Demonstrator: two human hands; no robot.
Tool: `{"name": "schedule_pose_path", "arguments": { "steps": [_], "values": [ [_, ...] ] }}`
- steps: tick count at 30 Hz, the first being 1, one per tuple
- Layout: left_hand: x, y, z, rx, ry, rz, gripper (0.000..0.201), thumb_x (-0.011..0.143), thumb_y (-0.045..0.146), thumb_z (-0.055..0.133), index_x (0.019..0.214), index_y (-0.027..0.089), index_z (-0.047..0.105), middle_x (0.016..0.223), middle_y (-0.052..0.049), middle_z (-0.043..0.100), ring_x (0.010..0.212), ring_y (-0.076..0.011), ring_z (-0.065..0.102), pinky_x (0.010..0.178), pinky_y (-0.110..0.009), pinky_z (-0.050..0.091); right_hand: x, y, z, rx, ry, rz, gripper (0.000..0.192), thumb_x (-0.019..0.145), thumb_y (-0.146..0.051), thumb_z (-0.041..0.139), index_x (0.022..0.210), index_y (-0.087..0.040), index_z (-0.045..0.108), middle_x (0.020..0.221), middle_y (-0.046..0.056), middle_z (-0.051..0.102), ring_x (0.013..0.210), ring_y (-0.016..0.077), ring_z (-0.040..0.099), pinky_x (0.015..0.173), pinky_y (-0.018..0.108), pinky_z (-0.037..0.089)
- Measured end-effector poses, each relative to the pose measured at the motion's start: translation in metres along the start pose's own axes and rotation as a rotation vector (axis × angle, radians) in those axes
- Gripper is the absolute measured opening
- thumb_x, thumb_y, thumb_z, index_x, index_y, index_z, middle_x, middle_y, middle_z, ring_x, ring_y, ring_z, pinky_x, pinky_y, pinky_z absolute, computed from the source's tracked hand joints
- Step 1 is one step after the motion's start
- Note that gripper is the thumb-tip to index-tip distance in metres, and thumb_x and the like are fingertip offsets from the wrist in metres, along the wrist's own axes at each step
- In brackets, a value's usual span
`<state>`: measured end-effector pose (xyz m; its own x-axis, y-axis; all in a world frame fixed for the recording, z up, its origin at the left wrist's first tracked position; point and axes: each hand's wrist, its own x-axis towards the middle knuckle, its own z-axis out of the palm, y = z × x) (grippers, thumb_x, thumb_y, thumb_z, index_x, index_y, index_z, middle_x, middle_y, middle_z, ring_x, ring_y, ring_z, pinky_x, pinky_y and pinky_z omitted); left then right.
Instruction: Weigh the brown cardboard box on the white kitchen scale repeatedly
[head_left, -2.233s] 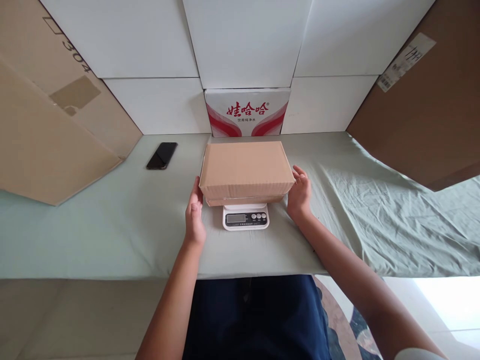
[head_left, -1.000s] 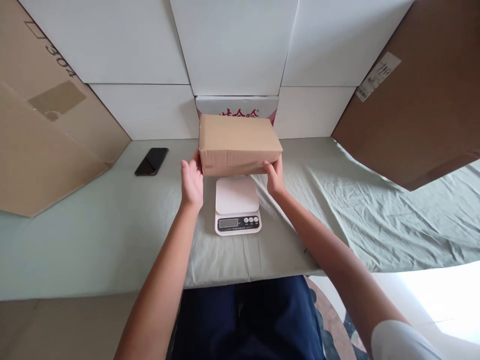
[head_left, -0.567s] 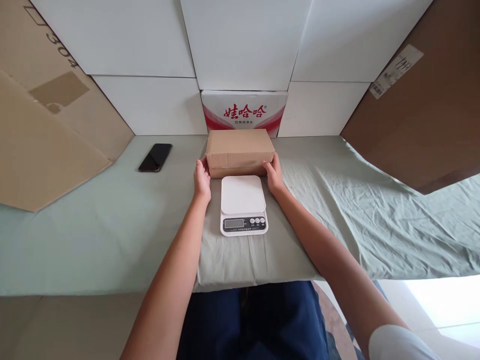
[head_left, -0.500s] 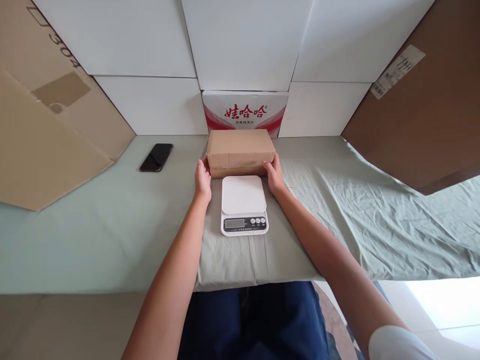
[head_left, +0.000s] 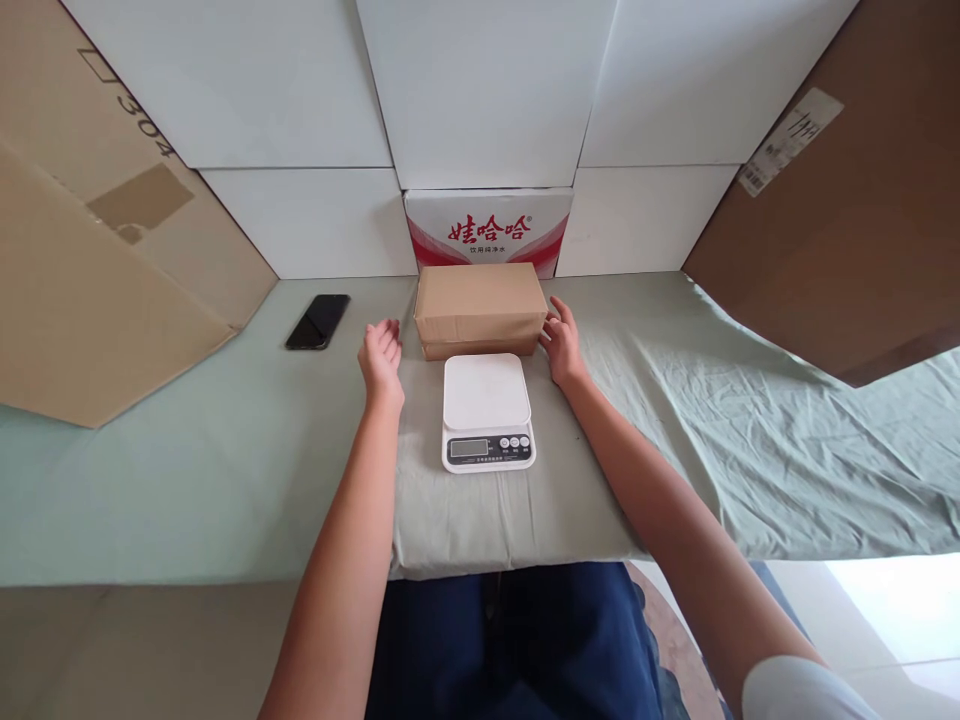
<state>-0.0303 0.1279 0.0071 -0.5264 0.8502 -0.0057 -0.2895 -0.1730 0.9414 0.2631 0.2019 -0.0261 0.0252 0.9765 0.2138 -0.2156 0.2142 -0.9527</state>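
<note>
A closed brown cardboard box lies lengthwise across the cloth-covered table, just behind a white digital kitchen scale. My left hand is left of the box, apart from it, with loosely curved fingers and nothing in them. Close by the box's right side is my right hand, its fingers apart and holding nothing; whether a fingertip touches the cardboard I cannot tell. On the scale the white platform is bare, and its display and round buttons face me.
A black smartphone lies to the left. At the back stands a white and red carton against white panels. Large cardboard sheets flank the table, one on the left and one on the right. Wrinkled green cloth covers the tabletop.
Both hands have let go of the cardboard box. The left hand has moved away to the left, the right hand slightly to the right. Box and scale stay in place.
</note>
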Motion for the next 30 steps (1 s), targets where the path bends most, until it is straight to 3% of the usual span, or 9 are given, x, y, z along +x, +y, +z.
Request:
{"name": "schedule_pose_path", "arguments": {
  "steps": [6, 12, 15, 19, 25, 30],
  "values": [
    [-0.015, -0.017, 0.020, 0.053, -0.100, -0.047, 0.067, 0.097, 0.065, 0.048, 0.135, 0.014, 0.068, 0.156, -0.021, 0.058, 0.150, -0.0289, 0.051, 0.126, -0.042, 0.037, -0.007, -0.007, 0.006, -0.027, -0.104, -0.060, 0.061, 0.081, -0.056, 0.058, 0.137, -0.032, 0.054, 0.143, 0.003, 0.068, 0.131, 0.0267, 0.063, 0.110, 0.050, 0.055],
    [-0.011, -0.023, 0.023, 0.048, -0.142, -0.034, 0.068, 0.095, 0.068, 0.052, 0.134, 0.015, 0.069, 0.157, -0.021, 0.057, 0.151, -0.0304, 0.050, 0.127, -0.044, 0.037, -0.008, -0.008, 0.008, -0.086, -0.107, -0.116, 0.055, 0.084, -0.051, 0.055, 0.136, -0.032, 0.056, 0.146, 0.002, 0.066, 0.136, 0.0266, 0.060, 0.115, 0.051, 0.051],
    [-0.002, -0.020, 0.013, 0.057, -0.145, -0.010, 0.068, 0.093, 0.069, 0.055, 0.135, 0.018, 0.070, 0.159, -0.020, 0.056, 0.153, -0.0299, 0.048, 0.128, -0.044, 0.035, -0.006, -0.005, 0.005, -0.101, -0.028, -0.092, 0.063, 0.083, -0.054, 0.056, 0.141, -0.033, 0.050, 0.159, 0.003, 0.055, 0.147, 0.0265, 0.051, 0.124, 0.053, 0.042],
    [0.009, -0.012, -0.003, 0.043, -0.059, 0.011, 0.071, 0.096, 0.070, 0.044, 0.143, 0.020, 0.065, 0.164, -0.018, 0.049, 0.155, -0.0265, 0.045, 0.128, -0.041, 0.034, -0.003, -0.001, 0.000, -0.066, 0.140, -0.068, 0.072, 0.081, -0.058, 0.057, 0.147, -0.032, 0.043, 0.170, 0.006, 0.039, 0.157, 0.0262, 0.040, 0.129, 0.056, 0.033],
    [0.004, -0.017, 0.006, 0.059, -0.140, -0.080, 0.067, 0.099, 0.065, 0.040, 0.142, 0.019, 0.064, 0.163, -0.017, 0.051, 0.154, -0.0267, 0.046, 0.128, -0.043, 0.034, -0.015, -0.008, 0.009, -0.112, -0.059, -0.090, 0.051, 0.086, -0.050, 0.053, 0.133, -0.032, 0.058, 0.145, 0.002, 0.065, 0.144, 0.0254, 0.052, 0.122, 0.052, 0.045],
    [-0.002, -0.032, 0.017, 0.068, -0.253, -0.050, 0.059, 0.094, 0.068, 0.054, 0.125, 0.021, 0.073, 0.152, -0.014, 0.064, 0.153, -0.0318, 0.047, 0.129, -0.048, 0.033, -0.025, -0.020, 0.019, -0.187, -0.070, -0.148, 0.041, 0.087, -0.042, 0.054, 0.124, -0.028, 0.064, 0.137, 0.001, 0.070, 0.134, 0.0282, 0.056, 0.124, 0.052, 0.041]
  ]
}}
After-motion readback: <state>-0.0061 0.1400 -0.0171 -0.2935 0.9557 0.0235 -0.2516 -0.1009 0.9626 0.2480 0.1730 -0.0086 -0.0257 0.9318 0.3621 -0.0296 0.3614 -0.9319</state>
